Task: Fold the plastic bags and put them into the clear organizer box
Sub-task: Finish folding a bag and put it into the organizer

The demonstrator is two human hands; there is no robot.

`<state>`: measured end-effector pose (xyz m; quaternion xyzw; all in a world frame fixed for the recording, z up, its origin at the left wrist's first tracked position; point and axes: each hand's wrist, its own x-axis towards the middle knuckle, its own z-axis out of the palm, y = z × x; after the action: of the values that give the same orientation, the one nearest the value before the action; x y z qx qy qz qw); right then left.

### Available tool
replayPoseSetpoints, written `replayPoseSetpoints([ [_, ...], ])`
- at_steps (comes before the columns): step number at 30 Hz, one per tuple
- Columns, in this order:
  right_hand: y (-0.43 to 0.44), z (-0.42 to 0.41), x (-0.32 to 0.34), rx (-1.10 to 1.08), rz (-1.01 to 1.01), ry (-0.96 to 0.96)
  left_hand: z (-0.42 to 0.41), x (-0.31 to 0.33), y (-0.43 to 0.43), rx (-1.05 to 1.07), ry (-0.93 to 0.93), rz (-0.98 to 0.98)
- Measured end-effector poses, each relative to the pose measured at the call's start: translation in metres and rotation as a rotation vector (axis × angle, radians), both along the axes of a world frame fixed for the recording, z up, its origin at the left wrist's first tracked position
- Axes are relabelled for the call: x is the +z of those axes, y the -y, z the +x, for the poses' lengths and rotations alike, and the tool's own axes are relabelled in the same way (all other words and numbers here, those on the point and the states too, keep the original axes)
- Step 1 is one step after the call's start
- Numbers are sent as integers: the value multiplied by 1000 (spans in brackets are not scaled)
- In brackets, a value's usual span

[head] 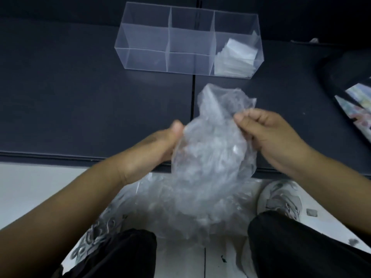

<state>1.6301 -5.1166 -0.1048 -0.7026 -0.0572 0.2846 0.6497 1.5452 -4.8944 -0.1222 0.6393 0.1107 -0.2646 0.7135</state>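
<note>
While aloft, bag [212, 155] between 2 hands [160, 143] [267, 133]

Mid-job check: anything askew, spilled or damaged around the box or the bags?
Nothing damaged or spilled. The folded bags in the right-end section of the clear organizer box sit in a slanted, uneven stack. The bag that the left hand and right hand grip is crumpled, not yet folded.

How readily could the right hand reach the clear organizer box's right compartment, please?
Probably yes: nothing stands between the right hand and the clear plastic organizer box, though its fingers pinch a crumpled clear bag.
</note>
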Motion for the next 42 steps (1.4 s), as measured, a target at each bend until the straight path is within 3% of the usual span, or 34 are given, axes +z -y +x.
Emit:
replayPoseSetpoints([
  [3,1,24,-3,-184,-13,-102,-2,7,14,-76,47,72],
  [8,23,50,-23,-302,-238,-67,8,-6,-1,316,7,238],
  [11,40,61,-30,-250,-449,-89,7,-15,-17,373,-29,337],
  [13,46,63,-28,-260,-610,41,6,-18,-20,327,-33,371],
  [14,45,61,-23,-282,-670,223,6,-19,-20,312,-29,387],
  [16,31,45,-7,-199,-630,576,5,-20,-19,307,-23,406],
  [17,20,33,-1,-78,-596,642,5,-20,-18,312,-19,411],
  [19,-2,9,2,149,-648,637,7,-21,-19,345,19,481],
  [22,-22,-8,-14,250,-792,586,22,-17,-18,464,91,544],
  [28,-23,-11,-38,122,-552,556,66,-8,-6,165,-72,206],
  [30,-18,-10,-37,56,-472,540,65,-11,-6,103,-38,154],
  [33,-3,-2,-29,-55,-360,452,53,-13,-20,163,91,107],
  [36,14,4,-18,-131,-237,363,38,-8,-34,289,162,198],
  [42,33,2,8,-155,-120,410,15,7,-27,470,320,247],
])
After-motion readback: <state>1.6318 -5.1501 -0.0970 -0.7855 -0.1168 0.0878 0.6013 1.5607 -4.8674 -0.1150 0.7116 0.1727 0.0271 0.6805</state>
